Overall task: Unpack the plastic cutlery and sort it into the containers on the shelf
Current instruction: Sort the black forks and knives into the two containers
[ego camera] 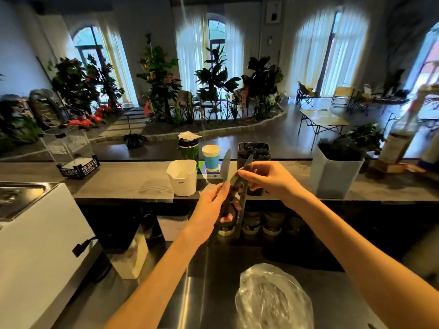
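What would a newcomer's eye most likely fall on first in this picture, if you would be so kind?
Most likely the two hands at the centre: the left hand grips a bundle of dark plastic cutlery, while the right hand pinches one piece near its top. Just behind them on the shelf stand a white container and a dark container already holding cutlery. A crumpled clear plastic bag lies on the steel counter below.
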The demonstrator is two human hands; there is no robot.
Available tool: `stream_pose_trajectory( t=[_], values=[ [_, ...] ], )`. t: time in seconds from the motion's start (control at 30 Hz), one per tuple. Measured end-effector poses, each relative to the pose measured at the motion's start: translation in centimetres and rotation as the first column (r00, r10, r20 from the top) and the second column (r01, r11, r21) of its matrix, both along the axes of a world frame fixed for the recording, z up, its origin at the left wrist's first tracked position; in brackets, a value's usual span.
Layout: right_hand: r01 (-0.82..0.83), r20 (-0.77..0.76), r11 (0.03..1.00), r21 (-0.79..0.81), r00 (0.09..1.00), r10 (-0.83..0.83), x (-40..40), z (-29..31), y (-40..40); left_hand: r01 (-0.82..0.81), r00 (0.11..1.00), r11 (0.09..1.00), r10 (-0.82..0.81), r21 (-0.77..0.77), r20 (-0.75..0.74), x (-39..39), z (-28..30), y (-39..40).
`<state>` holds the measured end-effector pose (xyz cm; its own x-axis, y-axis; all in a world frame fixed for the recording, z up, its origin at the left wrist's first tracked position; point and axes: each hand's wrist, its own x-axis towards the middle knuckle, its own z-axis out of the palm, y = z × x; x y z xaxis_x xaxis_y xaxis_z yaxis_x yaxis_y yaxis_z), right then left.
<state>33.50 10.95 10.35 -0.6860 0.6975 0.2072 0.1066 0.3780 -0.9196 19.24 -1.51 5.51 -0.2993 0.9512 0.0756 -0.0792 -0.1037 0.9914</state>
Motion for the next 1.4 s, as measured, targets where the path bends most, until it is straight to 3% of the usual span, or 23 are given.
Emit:
stream_pose_trajectory(
  t=[0.13,0.3,0.43,0.53,0.67,0.77,0.97,1.03,1.17,1.23,1.4],
  values=[
    [0.028,-0.035,0.999,-0.022,0.999,-0.029,1.9,0.1,0.0,0.066,0.990,0.998,-0.066,-0.001,-0.127,0.8,0.5,-0.6],
    [0.050,-0.076,0.997,-0.066,0.996,-0.055,3.7,-0.4,0.3,0.070,0.986,0.997,-0.072,-0.016,-0.153,1.6,0.5,-0.7],
    [0.100,-0.191,0.986,-0.130,0.974,-0.124,5.3,0.0,0.6,-0.102,0.995,0.992,0.101,-0.069,-0.018,1.6,0.0,-0.5],
    [0.205,-0.326,0.949,-0.240,0.904,-0.277,6.6,-0.2,1.0,-0.279,0.941,0.952,0.297,-0.122,0.163,0.4,-1.1,0.3],
    [0.184,-0.389,0.865,-0.466,0.836,-0.388,6.7,-2.0,0.7,-0.158,0.850,0.987,0.140,-0.008,0.509,0.6,-0.8,1.2],
    [0.165,-0.349,0.841,-0.515,0.856,-0.382,6.7,-3.4,0.2,-0.140,0.871,0.986,0.080,0.088,0.485,1.4,-0.5,1.3],
    [0.360,-0.303,0.917,-0.173,0.866,-0.397,8.6,-3.6,0.2,-0.328,0.866,0.941,0.265,0.083,0.424,0.1,-0.2,2.0],
    [0.348,-0.281,0.932,-0.105,0.888,-0.363,8.6,-3.2,0.0,-0.370,0.876,0.927,0.326,0.059,0.355,0.2,-0.2,2.2],
    [0.146,-0.201,0.983,-0.111,0.965,-0.166,7.1,-2.2,-1.2,-0.282,0.932,0.958,0.260,0.052,0.252,1.5,-0.4,2.7],
    [0.080,-0.186,0.993,-0.087,0.978,-0.095,6.2,-1.9,-1.5,-0.198,0.941,0.979,0.178,0.042,0.287,2.9,-0.1,2.4],
    [0.101,-0.128,0.990,0.102,0.988,-0.088,4.0,-1.3,-1.6,-0.050,0.960,0.995,0.071,-0.084,0.272,5.5,0.4,2.3]
  ],
)
